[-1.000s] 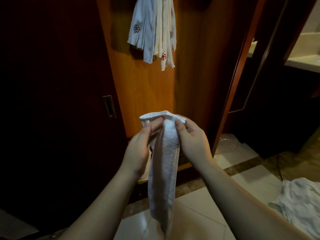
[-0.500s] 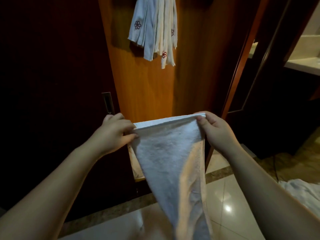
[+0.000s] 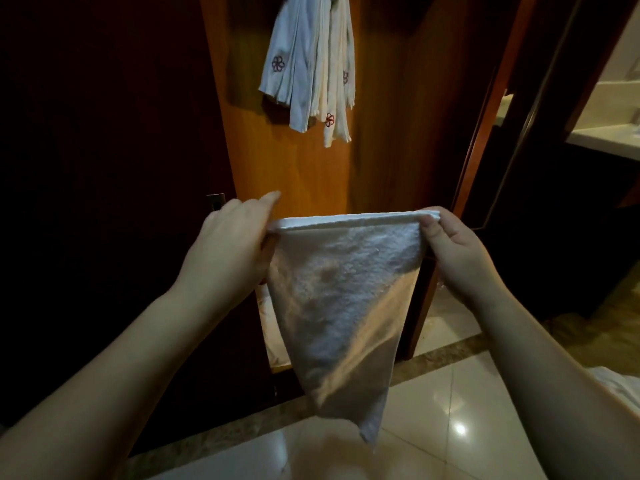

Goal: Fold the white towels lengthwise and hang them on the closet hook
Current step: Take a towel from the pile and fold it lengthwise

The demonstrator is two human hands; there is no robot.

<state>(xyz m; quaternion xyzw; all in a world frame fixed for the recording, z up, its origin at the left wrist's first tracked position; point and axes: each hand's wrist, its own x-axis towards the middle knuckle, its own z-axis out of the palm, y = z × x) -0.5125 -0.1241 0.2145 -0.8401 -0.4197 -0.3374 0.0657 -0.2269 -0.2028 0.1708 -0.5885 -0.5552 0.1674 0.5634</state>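
Observation:
A white terry towel (image 3: 341, 299) hangs in front of me, its top edge stretched flat between both hands and its lower end tapering to a point near the floor. My left hand (image 3: 230, 244) pinches the towel's left top corner, with the index finger pointing up. My right hand (image 3: 450, 242) pinches the right top corner, where the layers are doubled. Above, several folded white towels (image 3: 311, 71) with small red flower marks hang against the orange wooden closet panel (image 3: 301, 171). The hook itself is hidden at the top edge.
A dark closet door (image 3: 104, 168) with a metal recessed handle (image 3: 215, 200) stands to the left. A wooden door frame (image 3: 485, 133) and a pale counter (image 3: 609, 136) lie to the right. Glossy floor tiles (image 3: 450, 410) are below, with white cloth (image 3: 616, 382) at the right edge.
My hands moved apart, from bunched together at the towel's top to spreading its top edge wide. The view has risen slightly toward the hanging towels.

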